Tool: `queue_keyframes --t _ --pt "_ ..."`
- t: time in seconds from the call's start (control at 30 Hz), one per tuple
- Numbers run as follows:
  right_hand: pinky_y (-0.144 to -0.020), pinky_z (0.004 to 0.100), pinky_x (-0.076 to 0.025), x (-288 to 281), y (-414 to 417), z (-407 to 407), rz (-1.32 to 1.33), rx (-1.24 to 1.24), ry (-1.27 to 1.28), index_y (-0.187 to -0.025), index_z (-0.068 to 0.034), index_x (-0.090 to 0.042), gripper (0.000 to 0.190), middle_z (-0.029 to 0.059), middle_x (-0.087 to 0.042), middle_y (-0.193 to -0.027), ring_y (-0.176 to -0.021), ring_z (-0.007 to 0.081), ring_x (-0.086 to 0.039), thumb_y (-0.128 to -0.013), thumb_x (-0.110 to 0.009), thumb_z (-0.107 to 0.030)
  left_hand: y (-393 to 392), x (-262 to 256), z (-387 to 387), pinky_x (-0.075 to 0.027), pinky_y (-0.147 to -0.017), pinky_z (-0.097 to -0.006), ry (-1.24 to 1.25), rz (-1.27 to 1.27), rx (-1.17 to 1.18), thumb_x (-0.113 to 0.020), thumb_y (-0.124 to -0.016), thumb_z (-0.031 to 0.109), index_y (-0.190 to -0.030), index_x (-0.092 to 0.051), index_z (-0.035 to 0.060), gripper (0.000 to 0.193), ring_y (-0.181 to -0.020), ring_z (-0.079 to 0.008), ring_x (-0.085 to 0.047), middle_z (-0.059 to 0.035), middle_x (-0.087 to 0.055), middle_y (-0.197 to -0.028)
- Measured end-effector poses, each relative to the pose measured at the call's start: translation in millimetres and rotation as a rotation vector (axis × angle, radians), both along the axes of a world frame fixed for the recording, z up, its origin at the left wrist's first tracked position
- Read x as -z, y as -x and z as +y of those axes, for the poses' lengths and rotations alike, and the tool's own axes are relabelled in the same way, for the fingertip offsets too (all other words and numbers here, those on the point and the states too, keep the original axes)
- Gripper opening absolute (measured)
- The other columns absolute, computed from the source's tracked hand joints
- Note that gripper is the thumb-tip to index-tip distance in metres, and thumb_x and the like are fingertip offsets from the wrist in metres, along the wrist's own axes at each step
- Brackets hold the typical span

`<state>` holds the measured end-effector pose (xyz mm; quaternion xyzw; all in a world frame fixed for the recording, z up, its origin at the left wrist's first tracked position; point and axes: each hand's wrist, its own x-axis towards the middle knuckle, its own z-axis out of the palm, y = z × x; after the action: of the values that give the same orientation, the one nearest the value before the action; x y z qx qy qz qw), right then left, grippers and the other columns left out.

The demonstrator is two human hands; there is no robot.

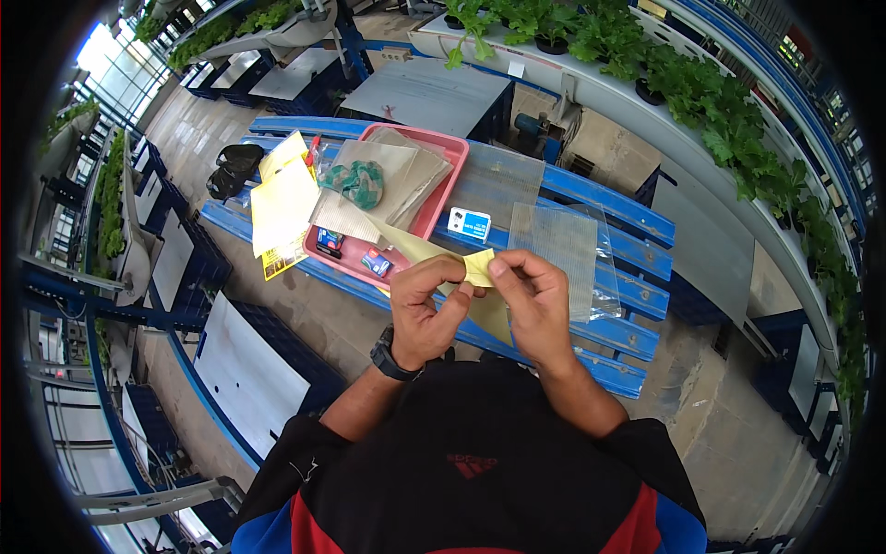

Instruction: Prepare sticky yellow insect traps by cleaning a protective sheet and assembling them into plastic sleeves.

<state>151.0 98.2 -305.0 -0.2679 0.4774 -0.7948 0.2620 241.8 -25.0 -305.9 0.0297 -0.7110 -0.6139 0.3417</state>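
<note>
In front of my chest, both hands grip the folded corner of a pale yellow sheet [479,268]. My left hand [430,305], with a black watch on the wrist, pinches its left side. The thumb and bent fingers of my right hand [534,294] hold its right edge. Below and behind the fingers hangs a longer pale yellow strip [495,318]; whether it is the same sheet I cannot tell. Beyond my hands, a pink plastic tray [453,156] holds clear plastic sheets [422,166], a green-and-white cloth bundle [354,184] and small blue boxes [376,264].
The tray sits on a blue slatted bench [616,270]. A blue-and-white box [469,224] and ribbed clear sheets [554,256] lie on its right. Yellow sheets [284,208] and a black plastic bag [235,170] lie left. Leafy plants [657,76] grow in a raised white trough.
</note>
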Motion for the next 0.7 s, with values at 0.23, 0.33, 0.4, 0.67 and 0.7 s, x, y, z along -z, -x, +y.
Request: queue_keyframes --t 0.23,0.33,0.4,0.67,0.7 --pt "-0.071 0.0218 -0.049 5.1 -16.4 -4.6 0.143 0.21 -0.116 -0.096 0.003 -0.063 0.016 0.0067 -0.066 -0.09 -0.079 0.0069 -0.061 -0.099 -0.058 -0.012 3.0 6.5 11.6 -0.05 -0.068 -0.0237 -0.287 0.019 0.029 -0.061 -0.088 0.001 -0.085 -0.063 -0.0051 0.007 -0.073 -0.0105 -0.063 -0.0068 -0.066 -0.08" --pt "-0.068 0.0218 -0.048 7.4 -20.6 -6.8 0.16 0.287 -0.118 -0.094 0.003 -0.062 0.016 0.0062 -0.065 -0.088 -0.076 0.0069 -0.06 -0.098 -0.058 -0.012 6.0 6.9 13.0 -0.049 -0.067 -0.022 -0.139 -0.039 -0.03 -0.066 -0.09 0.006 -0.086 -0.064 -0.0043 0.011 -0.074 -0.0076 -0.062 -0.0049 -0.066 -0.082" --pt "-0.067 0.0217 -0.048 15.2 -18.2 -6.7 0.182 0.325 -0.109 -0.091 0.002 -0.061 0.016 0.006 -0.065 -0.086 -0.074 0.0068 -0.059 -0.098 -0.059 -0.012 6.4 7.4 13.6 -0.049 -0.066 -0.021 -0.27 -0.201 -0.03 -0.069 -0.09 0.007 -0.085 -0.064 -0.0035 0.012 -0.075 -0.0063 -0.061 -0.0045 -0.066 -0.084" --pt "-0.057 0.0235 -0.04 37.7 2.3 -6.0 0.069 0.385 -0.176 -0.093 0.0 -0.052 0.018 0.0036 -0.06 -0.073 -0.066 0.0039 -0.05 -0.102 -0.05 -0.015 7.1 21.8 11.3 -0.046 -0.063 -0.0203 -0.118 -0.109 -0.053 -0.065 -0.092 0.004 -0.084 -0.063 -0.0052 0.012 -0.076 -0.0042 -0.058 -0.0059 -0.068 -0.088" --pt "-0.056 0.0236 -0.04 40.8 4.8 -5.9 0.067 0.412 -0.184 -0.093 0.0 -0.052 0.018 0.0033 -0.059 -0.072 -0.065 0.004 -0.05 -0.102 -0.05 -0.015 6.9 24.5 11.2 -0.045 -0.063 -0.0202 -0.124 -0.106 -0.047 -0.065 -0.093 0.004 -0.084 -0.063 -0.0056 0.013 -0.076 -0.0041 -0.057 -0.006 -0.068 -0.088"
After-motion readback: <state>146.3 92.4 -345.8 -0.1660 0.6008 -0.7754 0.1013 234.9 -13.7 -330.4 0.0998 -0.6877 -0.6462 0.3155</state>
